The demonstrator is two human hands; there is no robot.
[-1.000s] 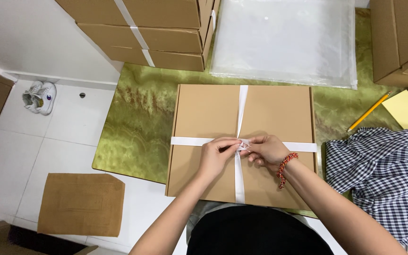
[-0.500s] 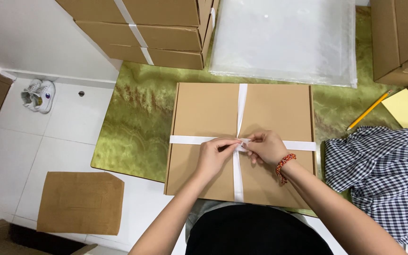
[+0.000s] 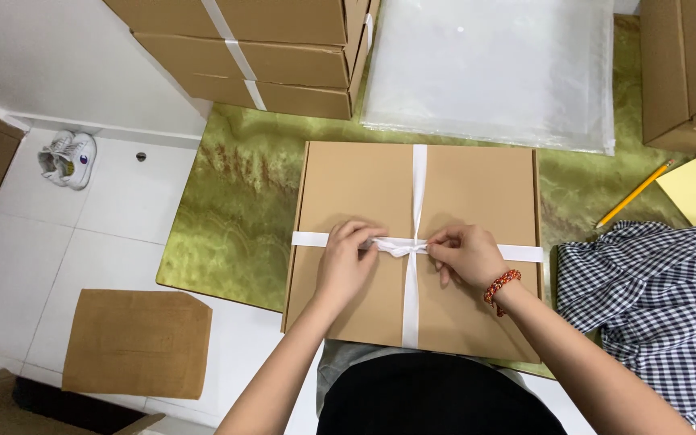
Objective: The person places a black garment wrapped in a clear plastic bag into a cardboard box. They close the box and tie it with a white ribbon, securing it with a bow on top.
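We pinch the white ribbon (image 3: 410,246) with our left hand (image 3: 346,262) and right hand (image 3: 466,254), each clenched on it, at its crossing atop the flat cardboard box (image 3: 356,193) on the green counter (image 3: 235,201).

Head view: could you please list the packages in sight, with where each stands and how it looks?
Flat box: centre of the green mat, brown card, crossed by white ribbon under both hands.
Stacked boxes: top left, brown, white ribbon.
Boxes: top right, brown.
Envelope: floor, lower left, brown.
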